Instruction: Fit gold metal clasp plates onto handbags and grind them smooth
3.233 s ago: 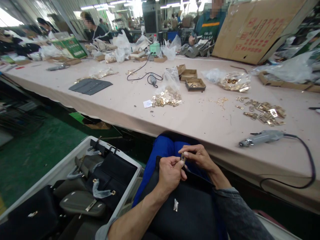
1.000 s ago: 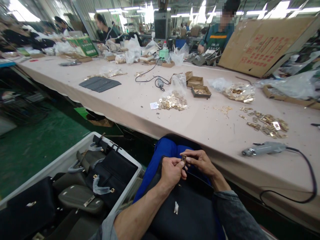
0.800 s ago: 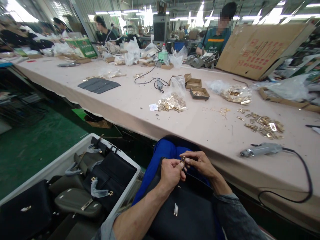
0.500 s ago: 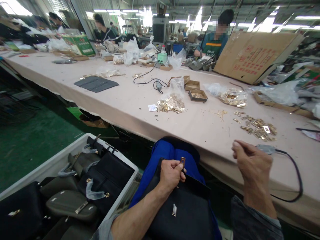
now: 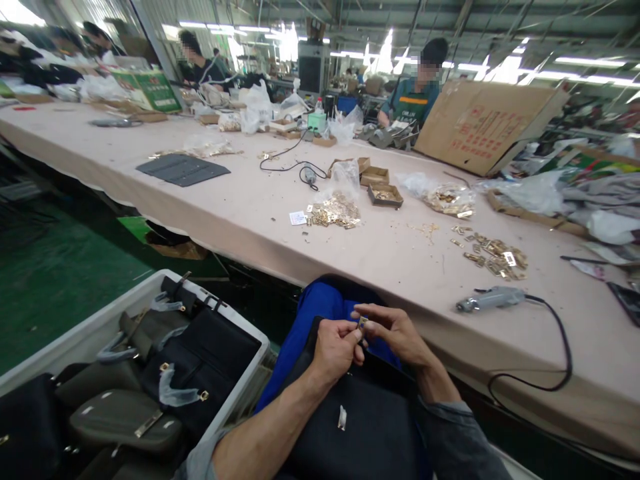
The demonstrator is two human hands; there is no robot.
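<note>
My left hand (image 5: 333, 348) is closed in a pinch on a small gold metal plate (image 5: 362, 322) with a slot in it. From the other side my right hand (image 5: 400, 339) reaches the plate, thumb and forefinger bent close around it. Whether a tiny part sits between those fingers is hidden. Beneath both hands a black bag (image 5: 375, 413) lies across my lap, over blue cloth (image 5: 320, 303). On the bag is a small metal fitting (image 5: 342, 418) wrapped in whitish film. A grey electric screwdriver (image 5: 493, 299) with a black cord rests at the table's front edge.
Piles of gold metal fittings (image 5: 493, 257) and a plastic bag of fittings (image 5: 335, 210) lie on the cloth-covered table (image 5: 240, 213). Small cardboard boxes (image 5: 385, 195) stand behind. At left is a white crate (image 5: 220, 427) of bags. A co-worker (image 5: 413, 93) sits across, beside a large carton (image 5: 490, 127).
My right hand has come from above the table's edge, left and down to the plate in my left hand. The screwdriver it covered is now in full view. The view has shifted slightly right.
</note>
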